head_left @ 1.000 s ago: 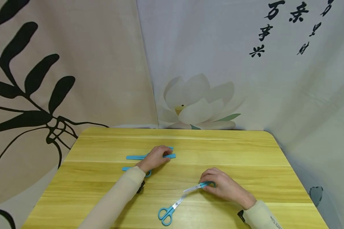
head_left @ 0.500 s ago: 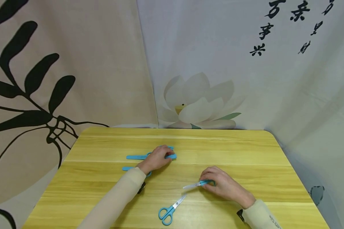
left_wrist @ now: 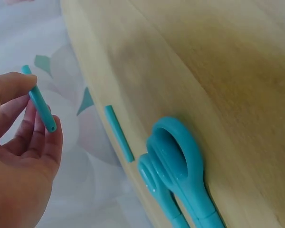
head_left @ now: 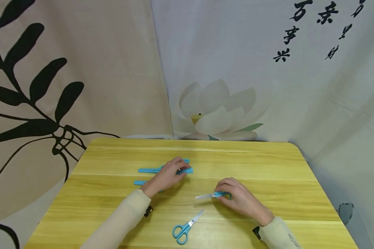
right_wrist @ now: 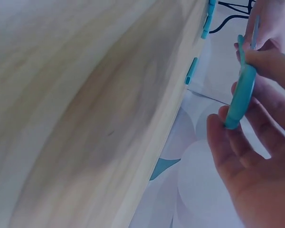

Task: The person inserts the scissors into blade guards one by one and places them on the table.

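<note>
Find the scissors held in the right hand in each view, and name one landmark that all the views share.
Head: the held scissors are right of centre, below the middle, in the right hand, blade end pointing left.
Left wrist: not in this picture; the blue scissor handles there lie on the table.
Right wrist: right side, above the middle, blade end pointing up.
Shared landmark: the lotus-printed backdrop.

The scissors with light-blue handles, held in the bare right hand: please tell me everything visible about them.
The scissors have light-blue, plastic-looking handles and silvery, metal-looking blades, which are uncovered, appear closed and point left in the head view. The right hand pinches the handles, partly hiding them. The scissors are raised above the yellow, wood-grained table, and nothing else visibly touches them.
</note>
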The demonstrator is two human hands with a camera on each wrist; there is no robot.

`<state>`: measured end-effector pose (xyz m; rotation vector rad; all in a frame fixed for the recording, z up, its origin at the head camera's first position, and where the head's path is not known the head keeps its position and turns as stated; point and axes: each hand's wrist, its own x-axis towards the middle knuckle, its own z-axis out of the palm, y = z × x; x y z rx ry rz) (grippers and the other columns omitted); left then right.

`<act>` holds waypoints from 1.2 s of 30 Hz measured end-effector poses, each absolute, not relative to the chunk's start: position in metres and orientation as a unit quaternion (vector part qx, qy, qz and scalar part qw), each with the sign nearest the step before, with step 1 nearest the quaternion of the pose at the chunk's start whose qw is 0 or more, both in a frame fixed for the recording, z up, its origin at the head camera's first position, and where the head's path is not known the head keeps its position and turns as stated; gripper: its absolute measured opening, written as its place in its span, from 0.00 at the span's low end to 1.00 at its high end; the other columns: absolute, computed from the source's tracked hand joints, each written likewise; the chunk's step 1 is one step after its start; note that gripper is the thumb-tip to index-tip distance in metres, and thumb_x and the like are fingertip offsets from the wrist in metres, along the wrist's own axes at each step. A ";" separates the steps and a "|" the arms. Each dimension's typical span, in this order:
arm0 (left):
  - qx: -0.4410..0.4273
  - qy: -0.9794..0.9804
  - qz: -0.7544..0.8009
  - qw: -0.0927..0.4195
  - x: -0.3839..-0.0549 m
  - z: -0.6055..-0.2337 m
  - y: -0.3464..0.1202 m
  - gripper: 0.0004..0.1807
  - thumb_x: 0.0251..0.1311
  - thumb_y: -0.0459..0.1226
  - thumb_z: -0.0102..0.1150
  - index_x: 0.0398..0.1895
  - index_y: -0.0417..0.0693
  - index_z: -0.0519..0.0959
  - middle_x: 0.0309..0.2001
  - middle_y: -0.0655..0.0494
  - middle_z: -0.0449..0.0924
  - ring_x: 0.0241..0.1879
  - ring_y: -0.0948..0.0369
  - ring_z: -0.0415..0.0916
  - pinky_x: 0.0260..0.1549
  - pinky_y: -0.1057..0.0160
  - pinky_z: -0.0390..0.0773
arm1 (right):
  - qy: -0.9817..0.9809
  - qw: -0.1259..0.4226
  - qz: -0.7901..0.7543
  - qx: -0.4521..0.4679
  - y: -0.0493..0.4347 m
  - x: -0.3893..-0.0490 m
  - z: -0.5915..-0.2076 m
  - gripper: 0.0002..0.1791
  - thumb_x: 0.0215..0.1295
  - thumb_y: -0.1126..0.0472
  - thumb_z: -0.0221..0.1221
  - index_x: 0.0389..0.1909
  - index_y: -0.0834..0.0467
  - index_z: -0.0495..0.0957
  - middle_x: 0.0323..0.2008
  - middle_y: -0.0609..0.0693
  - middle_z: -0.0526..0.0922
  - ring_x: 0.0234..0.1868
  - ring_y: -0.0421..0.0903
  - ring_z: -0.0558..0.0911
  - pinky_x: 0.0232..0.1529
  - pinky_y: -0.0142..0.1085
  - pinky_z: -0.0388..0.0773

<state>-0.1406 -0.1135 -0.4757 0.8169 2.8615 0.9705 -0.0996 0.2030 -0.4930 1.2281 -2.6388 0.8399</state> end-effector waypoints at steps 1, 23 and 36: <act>0.261 0.914 0.311 0.006 -0.138 -0.474 -0.114 0.13 0.72 0.34 0.63 0.57 0.47 0.84 0.51 0.57 0.78 0.49 0.59 0.77 0.50 0.56 0.80 | -0.870 0.060 0.276 0.405 0.202 -0.100 -0.493 0.09 0.62 0.62 0.73 0.42 0.51 0.88 0.48 0.39 0.81 0.50 0.41 0.78 0.49 0.39 0.82; 0.300 0.919 0.249 -0.062 -0.095 -0.470 -0.120 0.13 0.69 0.35 0.66 0.55 0.48 0.85 0.53 0.57 0.81 0.53 0.58 0.77 0.58 0.52 0.78 | -0.873 0.147 0.278 0.372 0.188 -0.104 -0.488 0.12 0.56 0.64 0.76 0.41 0.55 0.87 0.46 0.43 0.83 0.47 0.43 0.81 0.46 0.41 0.83; 0.303 0.917 0.247 -0.082 -0.085 -0.468 -0.120 0.13 0.68 0.35 0.67 0.54 0.50 0.85 0.51 0.59 0.81 0.51 0.59 0.77 0.55 0.53 0.79 | -0.868 0.164 0.295 0.365 0.184 -0.104 -0.484 0.12 0.56 0.64 0.77 0.41 0.55 0.87 0.47 0.44 0.82 0.47 0.43 0.80 0.45 0.39 0.84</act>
